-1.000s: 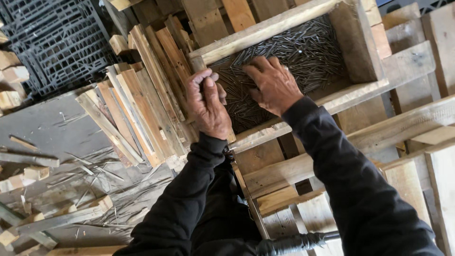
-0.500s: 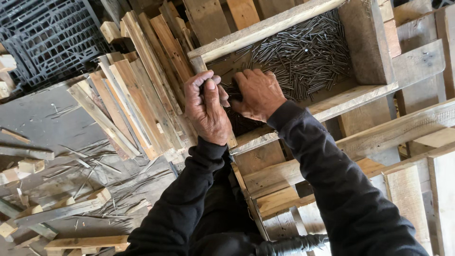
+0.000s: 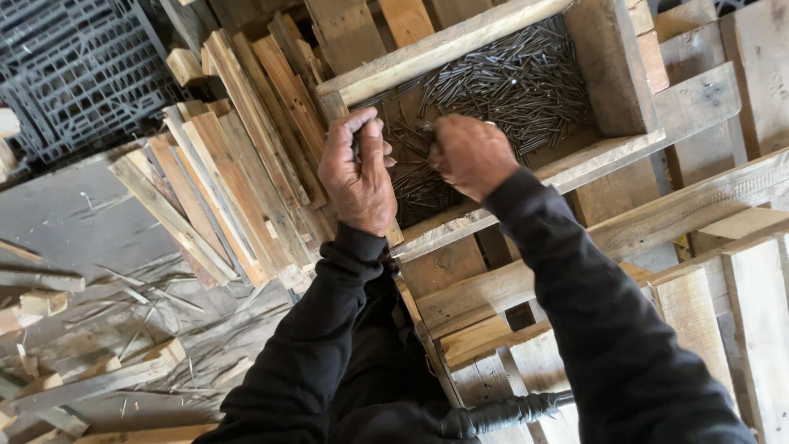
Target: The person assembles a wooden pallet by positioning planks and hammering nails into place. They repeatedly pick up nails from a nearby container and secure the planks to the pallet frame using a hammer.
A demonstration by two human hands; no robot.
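Gathering nails (image 3: 509, 82) from the wooden box (image 3: 460, 41), keep your left hand (image 3: 359, 168) curled tight round its bunch above the box's near corner, and let your right hand (image 3: 468, 152), fingers pinched on a few, pass them across points aligned.

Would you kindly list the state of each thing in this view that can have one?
wooden box: open on top, part filled with loose nails.
nails: loose heap, spread over the box floor.
left hand: closed grip, fist over the box edge; what it holds is hidden.
right hand: closed grip above the nails; contents hidden.
wooden slats: stacked, leaning beside the box.
black plastic crate: lying on the ground.
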